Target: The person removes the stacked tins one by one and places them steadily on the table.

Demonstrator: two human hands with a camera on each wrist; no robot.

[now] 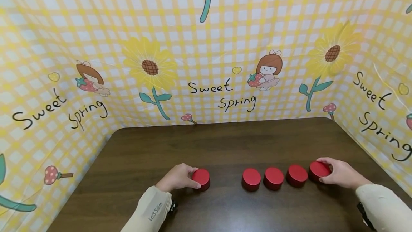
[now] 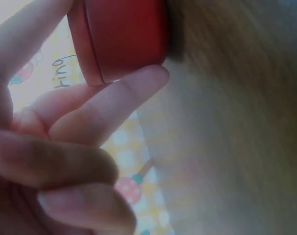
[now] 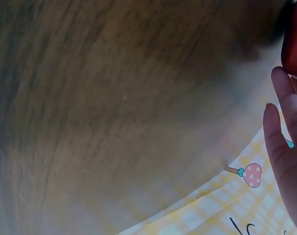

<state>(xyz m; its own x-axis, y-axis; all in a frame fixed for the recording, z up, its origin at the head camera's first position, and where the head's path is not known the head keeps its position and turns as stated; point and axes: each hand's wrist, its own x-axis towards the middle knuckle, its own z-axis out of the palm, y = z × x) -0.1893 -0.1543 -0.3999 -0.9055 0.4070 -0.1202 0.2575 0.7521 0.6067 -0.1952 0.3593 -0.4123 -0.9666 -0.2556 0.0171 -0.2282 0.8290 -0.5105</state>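
Observation:
My left hand grips a red round tin between thumb and fingers, on the left of the row. In the left wrist view this tin shows a seam below its lid, with a fingertip against its side. At the row's right end, my right hand grips another red tin by its sides. Only an edge of that tin enters the right wrist view. Between the hands stand three matching tins: one beside the gap, one in the middle and one close to the right-hand tin.
The dark wooden table has rounded far corners. A yellow checked cloth with sunflowers and lettering hangs behind it and along both sides. A wider gap separates the left-hand tin from the others.

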